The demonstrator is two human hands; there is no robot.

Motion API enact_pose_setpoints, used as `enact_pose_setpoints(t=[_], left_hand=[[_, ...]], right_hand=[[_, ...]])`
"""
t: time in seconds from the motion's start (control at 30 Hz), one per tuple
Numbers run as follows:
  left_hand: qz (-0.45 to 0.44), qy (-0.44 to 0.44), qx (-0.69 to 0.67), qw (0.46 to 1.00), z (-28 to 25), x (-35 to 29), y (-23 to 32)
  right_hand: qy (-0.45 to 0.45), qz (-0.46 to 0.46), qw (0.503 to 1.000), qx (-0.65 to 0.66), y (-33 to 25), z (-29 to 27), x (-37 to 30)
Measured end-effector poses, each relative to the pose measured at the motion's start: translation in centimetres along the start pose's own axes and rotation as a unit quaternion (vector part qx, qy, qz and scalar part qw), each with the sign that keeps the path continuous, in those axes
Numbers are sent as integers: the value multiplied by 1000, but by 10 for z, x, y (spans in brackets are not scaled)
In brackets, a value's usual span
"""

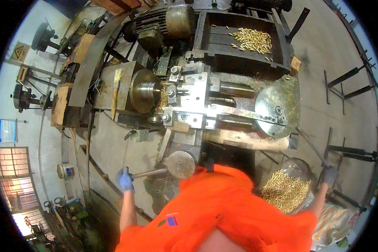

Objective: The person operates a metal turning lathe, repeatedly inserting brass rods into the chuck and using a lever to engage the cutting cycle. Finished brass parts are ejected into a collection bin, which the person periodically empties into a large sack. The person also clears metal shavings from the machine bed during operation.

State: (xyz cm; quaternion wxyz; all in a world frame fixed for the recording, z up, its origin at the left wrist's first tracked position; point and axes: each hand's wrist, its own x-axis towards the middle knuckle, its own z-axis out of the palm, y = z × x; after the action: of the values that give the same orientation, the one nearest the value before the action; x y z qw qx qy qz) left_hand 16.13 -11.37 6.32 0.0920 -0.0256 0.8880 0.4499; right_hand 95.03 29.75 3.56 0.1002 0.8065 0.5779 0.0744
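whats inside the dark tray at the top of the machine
A loose heap of small brass-coloured cylinders lies toward the right end of the dark tray, with a few strays. Its near corners, behind the front wall, cannot be seen.

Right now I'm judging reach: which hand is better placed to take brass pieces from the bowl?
Right. The right hand, on a long lever, is beside the bowl of brass pieces; the left hand grips a far handle.

Both hands wear blue gloves: the left hand (pixel 124 179), the right hand (pixel 329 174). The shirt (pixel 222 214) is bright orange. Brass-yellow pieces (pixel 284 191) fill the lower-right bowl; the lathe (pixel 189 96) is dark grey.
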Motion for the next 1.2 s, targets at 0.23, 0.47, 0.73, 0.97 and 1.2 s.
enact_pose_setpoints(t=[0.23,0.47,0.73,0.97,1.2], left_hand=[[5,-1,-6,1000,3,3,3],[-2,0,-17,1000,1,10,-11],[-7,16,-18,1000,2,11,-16],[-4,10,-4,1000,0,19,-21],[40,-96,117,988,1,25,5]], right_hand=[[34,17,999,-10,13,16,-21],[8,29,999,-14,11,8,-30],[-20,49,998,-20,3,-3,-40],[-39,91,995,6,4,2,-40],[64,-35,997,-22,2,22,-43]])
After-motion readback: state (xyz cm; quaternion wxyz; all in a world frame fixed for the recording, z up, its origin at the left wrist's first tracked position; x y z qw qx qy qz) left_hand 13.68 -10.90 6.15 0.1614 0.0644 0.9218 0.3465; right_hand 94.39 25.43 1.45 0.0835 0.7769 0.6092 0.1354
